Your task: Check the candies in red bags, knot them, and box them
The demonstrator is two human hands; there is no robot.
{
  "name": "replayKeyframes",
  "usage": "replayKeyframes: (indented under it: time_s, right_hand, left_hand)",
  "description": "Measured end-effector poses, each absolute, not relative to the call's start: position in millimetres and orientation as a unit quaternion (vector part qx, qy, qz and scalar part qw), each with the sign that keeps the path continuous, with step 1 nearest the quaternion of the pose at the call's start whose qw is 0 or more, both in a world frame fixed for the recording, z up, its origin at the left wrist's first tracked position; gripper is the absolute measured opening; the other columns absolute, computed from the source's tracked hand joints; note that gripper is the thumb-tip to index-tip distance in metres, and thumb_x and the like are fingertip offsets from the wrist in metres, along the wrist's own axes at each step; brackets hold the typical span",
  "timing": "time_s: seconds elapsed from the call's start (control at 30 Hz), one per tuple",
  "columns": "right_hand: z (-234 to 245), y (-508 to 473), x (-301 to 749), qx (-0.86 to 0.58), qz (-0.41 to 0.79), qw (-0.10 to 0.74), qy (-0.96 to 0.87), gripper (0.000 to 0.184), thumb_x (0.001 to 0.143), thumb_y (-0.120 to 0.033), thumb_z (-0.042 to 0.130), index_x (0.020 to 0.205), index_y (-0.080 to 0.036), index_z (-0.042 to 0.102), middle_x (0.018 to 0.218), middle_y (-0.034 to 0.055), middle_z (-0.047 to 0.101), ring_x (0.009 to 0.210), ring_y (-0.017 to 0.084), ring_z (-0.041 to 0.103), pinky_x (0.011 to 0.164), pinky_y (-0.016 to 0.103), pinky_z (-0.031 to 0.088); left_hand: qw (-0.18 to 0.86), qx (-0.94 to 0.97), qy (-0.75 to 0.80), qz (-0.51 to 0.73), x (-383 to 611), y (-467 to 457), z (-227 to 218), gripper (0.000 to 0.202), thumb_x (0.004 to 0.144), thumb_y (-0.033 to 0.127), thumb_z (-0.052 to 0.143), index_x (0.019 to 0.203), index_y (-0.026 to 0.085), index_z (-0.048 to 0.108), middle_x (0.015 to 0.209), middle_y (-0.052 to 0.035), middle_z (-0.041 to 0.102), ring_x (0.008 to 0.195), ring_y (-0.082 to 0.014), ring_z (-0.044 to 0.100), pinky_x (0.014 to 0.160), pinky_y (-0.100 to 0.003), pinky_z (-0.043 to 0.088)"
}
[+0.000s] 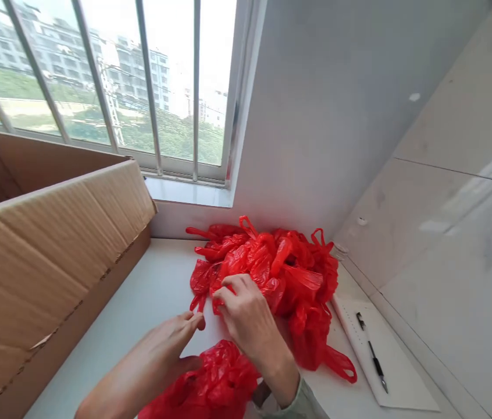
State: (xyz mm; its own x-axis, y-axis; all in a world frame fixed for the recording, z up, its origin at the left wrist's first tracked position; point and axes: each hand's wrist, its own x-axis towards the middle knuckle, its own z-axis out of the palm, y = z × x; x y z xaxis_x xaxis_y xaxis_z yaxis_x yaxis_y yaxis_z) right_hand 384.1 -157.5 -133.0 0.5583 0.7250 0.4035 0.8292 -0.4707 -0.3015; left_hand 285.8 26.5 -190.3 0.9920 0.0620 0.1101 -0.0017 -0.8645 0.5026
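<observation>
A heap of crumpled red plastic bags with loop handles lies on the white tabletop against the wall. My right hand reaches over the front left of the heap. Its fingers are curled down and pinched on a red plastic bag; the fingertips are partly hidden. Lower left, my left hand is held palm down, fingers stretched forward and thumb apart, with nothing seen in it. Under and beside both hands, nearest me, sits another bunched red plastic bag, partly covered by the left hand and right forearm.
On the left stands a large open cardboard box, one flap folded outward. A black and clear pen lies on a white notebook at right. Behind are a barred window, a grey wall and a tiled wall.
</observation>
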Motion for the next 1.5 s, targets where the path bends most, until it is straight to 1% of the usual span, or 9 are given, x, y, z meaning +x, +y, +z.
replayKeyframes:
  time_s: [0.2,0.3,0.43,0.6,0.83,0.93,1.03,1.3,1.5]
  right_hand:
    - [-162.2,-140.2,416.8,-0.885,-0.121,0.128,-0.43,0.062,0.078,-0.014,0.074,0.138,-0.016,0.055,0.141,0.0125,0.052,0.137,0.037,0.036,0.114,0.057,0.036]
    - [-164.9,-139.9,417.5,-0.877,-0.103,0.094,-0.46,0.053,0.079,-0.018,0.074,0.13,-0.02,0.061,0.144,0.0122,0.05,0.141,0.04,0.031,0.114,0.062,0.033]
    - [-146.6,-166.2,393.2,-0.838,-0.098,0.136,-0.52,0.025,0.089,-0.014,0.061,0.112,-0.02,0.069,0.141,0.0111,0.051,0.141,0.034,0.031,0.113,0.053,0.039]
    - [-141.5,-209.8,339.3,-0.798,-0.053,0.215,-0.561,0.011,0.093,-0.02,0.058,0.101,-0.021,0.066,0.098,0.0056,0.067,0.102,0.025,0.057,0.084,0.037,0.056]
    - [-194.9,-205.8,306.0,-0.873,-0.083,0.198,-0.438,0.039,0.076,-0.005,0.072,0.111,-0.019,0.062,0.099,0.0057,0.069,0.085,0.026,0.063,0.069,0.04,0.056]
    - [-199.1,-207.6,310.1,-0.884,-0.058,0.235,-0.401,0.041,0.081,-0.001,0.064,0.117,-0.02,0.058,0.109,0.0062,0.067,0.093,0.025,0.063,0.076,0.039,0.056]
    - [-196.7,-215.6,312.7,-0.887,-0.071,0.261,-0.374,0.045,0.083,-0.006,0.066,0.123,-0.02,0.054,0.118,0.009,0.062,0.105,0.027,0.06,0.085,0.041,0.054]
    - [-189.5,-207.6,322.2,-0.899,-0.088,0.257,-0.342,0.014,0.084,-0.009,0.068,0.091,-0.02,0.062,0.094,0.0037,0.067,0.093,0.026,0.056,0.084,0.041,0.047]
    - [-187.7,-242.5,334.1,-0.884,-0.082,0.361,-0.285,0.015,0.089,-0.013,0.059,0.078,-0.022,0.057,0.086,0.0018,0.064,0.093,0.024,0.053,0.083,0.036,0.044]
  left_hand:
    - [0.224,0.966,0.113,-0.059,306.3,37.7,-169.5,0.025,0.081,0.015,0.065,0.106,0.016,0.06,0.115,-0.0112,0.063,0.107,-0.0274,0.06,0.093,-0.041,0.048]
    - [0.227,0.963,0.127,-0.067,316.2,43.6,-184.2,0.027,0.082,0.017,0.069,0.106,0.013,0.058,0.113,-0.0114,0.061,0.107,-0.0276,0.058,0.091,-0.041,0.047]
    - [0.258,0.96,0.072,-0.086,310.6,40.8,-181.7,0.016,0.084,0.018,0.068,0.098,0.015,0.059,0.107,-0.0079,0.063,0.102,-0.0242,0.058,0.089,-0.035,0.045]
    - [0.306,0.946,-0.037,-0.105,282.3,25.9,-133.5,0.014,0.089,0.027,0.064,0.08,0.02,0.056,0.09,0.0014,0.063,0.087,-0.0179,0.058,0.073,-0.027,0.042]
    - [0.27,0.954,-0.088,-0.099,257.0,-25.3,-139.8,0.038,0.068,0.01,0.075,0.1,0.018,0.056,0.098,-0.0032,0.063,0.093,-0.0246,0.062,0.079,-0.031,0.05]
    - [0.266,0.957,-0.099,-0.064,260.1,-35.4,-166.4,0.046,0.072,-0.002,0.061,0.114,0.016,0.049,0.109,-0.0085,0.063,0.102,-0.0263,0.06,0.086,-0.035,0.048]
    - [0.273,0.954,-0.117,-0.047,269.3,-28.3,-176.0,0.029,0.077,-0.004,0.046,0.097,0.018,0.047,0.091,-0.0018,0.061,0.083,-0.0195,0.058,0.07,-0.028,0.043]
    - [0.316,0.932,-0.175,-0.028,282.5,-7.8,-150.2,0.022,0.078,0.005,0.047,0.079,0.022,0.032,0.074,0.005,0.05,0.067,-0.0127,0.042,0.062,-0.025,0.032]
    - [0.341,0.928,-0.149,-0.001,275.9,24.1,-142.5,0.021,0.079,0.01,0.049,0.071,0.021,0.032,0.068,0.0055,0.043,0.063,-0.012,0.036,0.059,-0.024,0.03]
